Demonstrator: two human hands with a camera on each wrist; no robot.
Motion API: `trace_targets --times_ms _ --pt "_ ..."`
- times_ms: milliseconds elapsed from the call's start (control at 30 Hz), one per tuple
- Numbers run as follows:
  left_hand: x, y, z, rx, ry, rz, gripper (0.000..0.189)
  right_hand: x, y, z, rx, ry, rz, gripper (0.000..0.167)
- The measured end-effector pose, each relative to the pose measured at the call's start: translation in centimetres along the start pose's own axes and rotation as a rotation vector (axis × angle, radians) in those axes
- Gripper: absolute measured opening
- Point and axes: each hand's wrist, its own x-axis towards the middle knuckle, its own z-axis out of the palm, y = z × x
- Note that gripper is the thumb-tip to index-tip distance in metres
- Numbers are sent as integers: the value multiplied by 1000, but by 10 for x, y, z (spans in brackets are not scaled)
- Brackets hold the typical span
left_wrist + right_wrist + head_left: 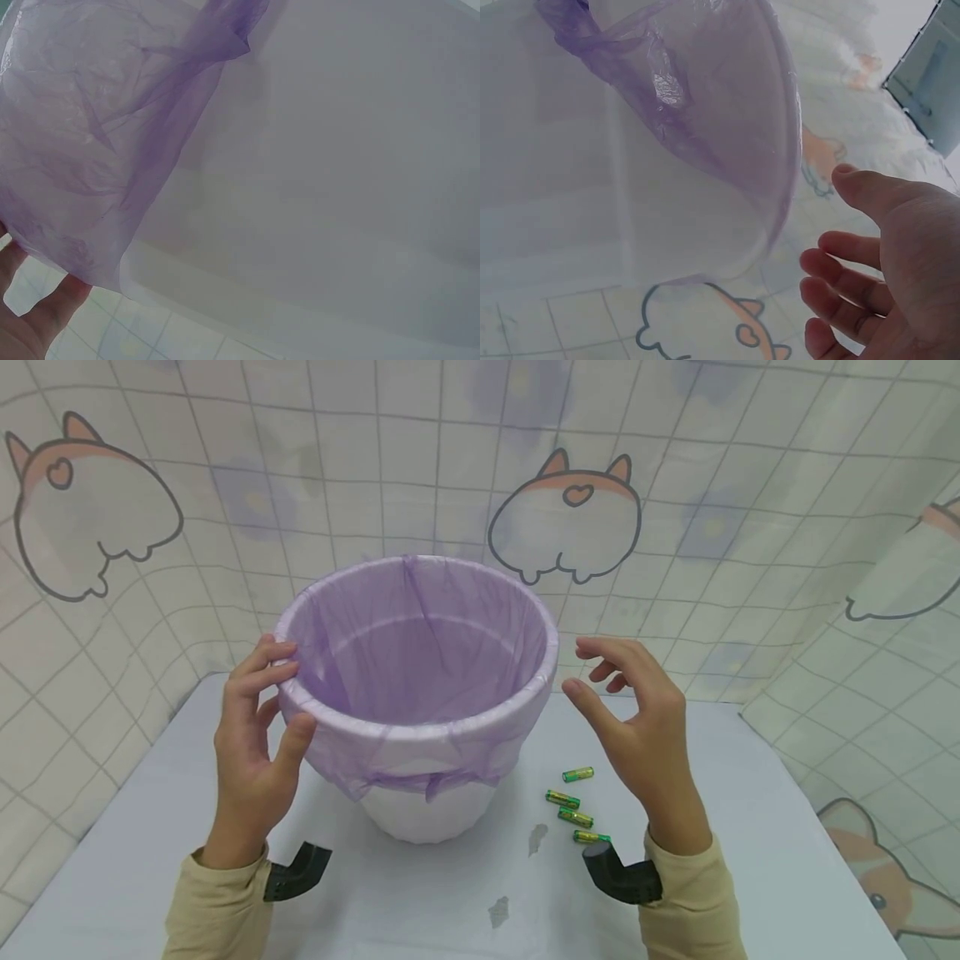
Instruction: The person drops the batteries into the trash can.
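Observation:
A white bin [431, 817] stands upright on the table, lined with a thin purple bag [442, 668] whose edge is folded down over the outside of the rim. My left hand [258, 752] rests against the bin's left side, its fingertips on the bag-covered rim and its thumb spread lower down. In the left wrist view, fingertips [71, 289] touch the purple film. My right hand [648, 718] hovers off the bin's right side, fingers loosely bent and thumb apart, with nothing in it. The right wrist view shows a gap between that hand and the rim.
Several green batteries [576, 817] lie on the white table [420, 902], right of the bin and below my right hand. Two grey worn patches mark the tabletop. A tile-patterned curtain [375, 468] with cartoon animals hangs behind and beside the table.

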Motion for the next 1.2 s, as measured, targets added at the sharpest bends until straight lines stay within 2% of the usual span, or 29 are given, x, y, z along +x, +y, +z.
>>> trace_targets --times_ms 1200 --pt "0 -1 1 -16 12 -10 52 -34 17 -20 -82 21 66 37"
